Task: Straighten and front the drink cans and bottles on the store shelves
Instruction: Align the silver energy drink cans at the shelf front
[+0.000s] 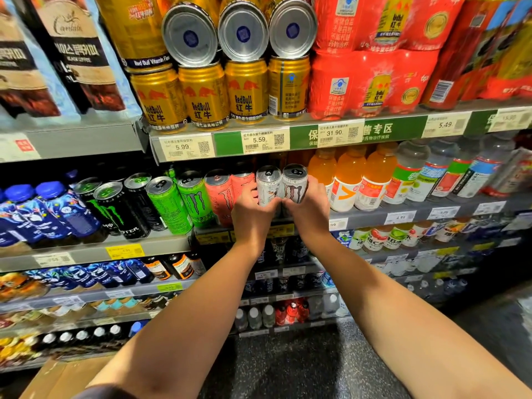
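On the middle shelf (374, 218), left hand (253, 217) and right hand (309, 210) each grip a white can (267, 184).

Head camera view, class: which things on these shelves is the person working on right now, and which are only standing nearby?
In hand:
- left white Monster can, held by the left hand
- right white Monster can, held by the right hand

Standing nearby:
- pink Monster cans
- green Monster cans
- gold Red Bull cans
- orange drink bottles

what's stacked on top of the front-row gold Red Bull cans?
More gold cans, lying on their sides with silver bases facing out, rest on the upright Red Bull cans. Whatever stands behind both rows is hidden.
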